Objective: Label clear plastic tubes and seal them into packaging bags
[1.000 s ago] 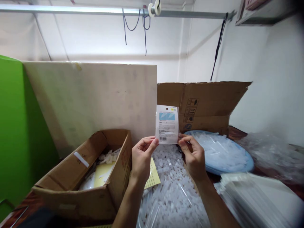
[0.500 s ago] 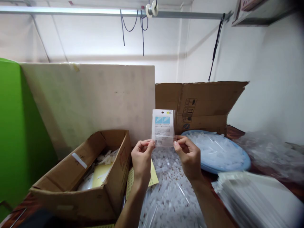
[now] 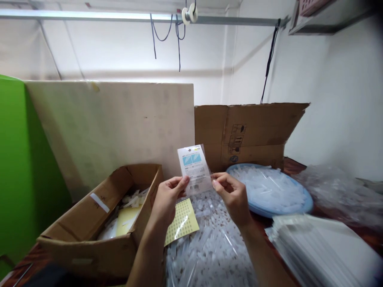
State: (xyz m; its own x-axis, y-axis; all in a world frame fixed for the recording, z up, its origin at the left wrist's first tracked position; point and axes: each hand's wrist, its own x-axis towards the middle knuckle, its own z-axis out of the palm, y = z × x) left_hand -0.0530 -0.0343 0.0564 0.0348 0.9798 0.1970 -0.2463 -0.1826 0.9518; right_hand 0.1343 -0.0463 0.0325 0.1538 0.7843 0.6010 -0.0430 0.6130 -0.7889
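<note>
A clear plastic packet (image 3: pixel 196 169) with a white printed card inside is held up at the middle of the view, tilted to the left. My left hand (image 3: pixel 170 197) pinches its lower left edge between thumb and fingers. At the packet's lower right side, the fingertips of my right hand (image 3: pixel 231 195) are closed on the clear film. Below the hands lies a heap of small translucent plastic pieces (image 3: pixel 215 239). A yellow sheet of small stickers (image 3: pixel 182 221) rests on that heap, beside my left wrist.
An open cardboard box (image 3: pixel 89 251) with scraps stands at the left. To the right are a blue round tray (image 3: pixel 308 203) of translucent pieces, a stack of white packets (image 3: pixel 332 247) and crumpled clear plastic (image 3: pixel 338 191). Cardboard (image 3: pixel 254 135) stands behind.
The packet has moved left and slightly down and now leans left. My left hand has shifted left with it, uncovering more of the yellow sticker sheet. My right hand has moved slightly left.
</note>
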